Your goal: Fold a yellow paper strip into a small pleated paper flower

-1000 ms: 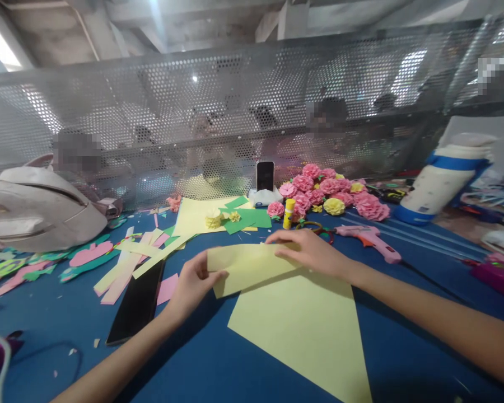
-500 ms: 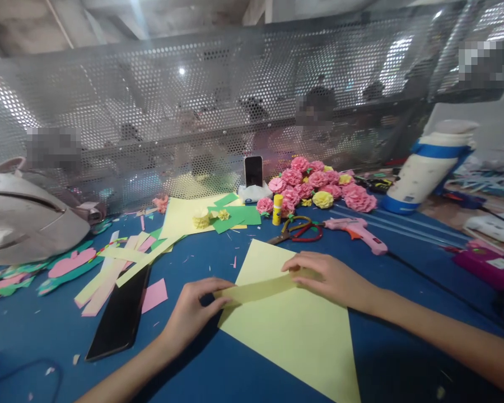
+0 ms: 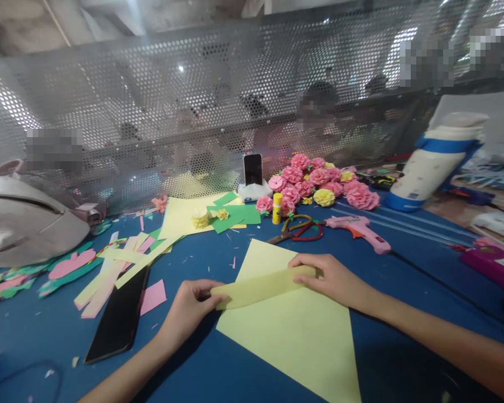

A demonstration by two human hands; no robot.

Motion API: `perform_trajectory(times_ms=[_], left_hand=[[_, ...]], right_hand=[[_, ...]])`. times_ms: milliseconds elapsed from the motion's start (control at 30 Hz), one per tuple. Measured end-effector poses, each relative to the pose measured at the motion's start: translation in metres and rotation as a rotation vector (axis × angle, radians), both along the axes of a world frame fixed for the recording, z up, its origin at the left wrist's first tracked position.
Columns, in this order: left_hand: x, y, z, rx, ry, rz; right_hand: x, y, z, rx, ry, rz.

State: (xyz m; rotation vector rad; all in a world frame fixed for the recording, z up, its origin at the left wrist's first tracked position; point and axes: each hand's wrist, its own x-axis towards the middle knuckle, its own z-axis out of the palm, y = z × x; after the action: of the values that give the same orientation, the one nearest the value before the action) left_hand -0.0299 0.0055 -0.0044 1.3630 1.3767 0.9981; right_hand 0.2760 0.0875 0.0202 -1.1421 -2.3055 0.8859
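Note:
A pale yellow paper sheet (image 3: 294, 336) lies on the blue table (image 3: 218, 375) in front of me. A folded yellow paper strip (image 3: 260, 286) stretches across it, lifted a little off the sheet. My left hand (image 3: 189, 310) pinches the strip's left end between thumb and fingers. My right hand (image 3: 334, 280) pinches its right end. Both forearms reach in from the bottom edge.
A black phone (image 3: 117, 316) and a pink paper square (image 3: 153, 295) lie left of my left hand. Scissors (image 3: 296, 230), a pink glue gun (image 3: 359, 229), a glue stick (image 3: 278, 208), paper flowers (image 3: 319, 184) and a propped phone (image 3: 252, 170) stand beyond. Paper scraps (image 3: 109, 268) and a bag (image 3: 25, 218) sit left, a white-blue bottle (image 3: 432, 165) right, perforated metal screen (image 3: 193, 112) behind.
The wide folded sheet held up a second ago has come down toward the table, and a narrow yellow strip is now pinched at both ends. The view dropped lower.

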Motion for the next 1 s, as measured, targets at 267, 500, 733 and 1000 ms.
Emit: perform_trajectory(times_ms=[267,500,733,1000], left_hand=[[-0.001,-0.001,0.000,-0.016,0.000,-0.006],[-0.001,0.000,0.003,-0.028,-0.007,-0.010],[-0.001,0.000,0.002,-0.024,-0.007,-0.014],[-0.005,0.003,0.006,-0.066,-0.100,0.048]], right_hand=[[0.000,0.001,-0.003,-0.078,0.072,-0.090],[-0.004,0.000,0.000,-0.079,0.083,-0.105],[-0.005,0.000,0.001,-0.077,0.087,-0.108],[0.001,0.010,-0.011,-0.276,0.216,-0.163]])
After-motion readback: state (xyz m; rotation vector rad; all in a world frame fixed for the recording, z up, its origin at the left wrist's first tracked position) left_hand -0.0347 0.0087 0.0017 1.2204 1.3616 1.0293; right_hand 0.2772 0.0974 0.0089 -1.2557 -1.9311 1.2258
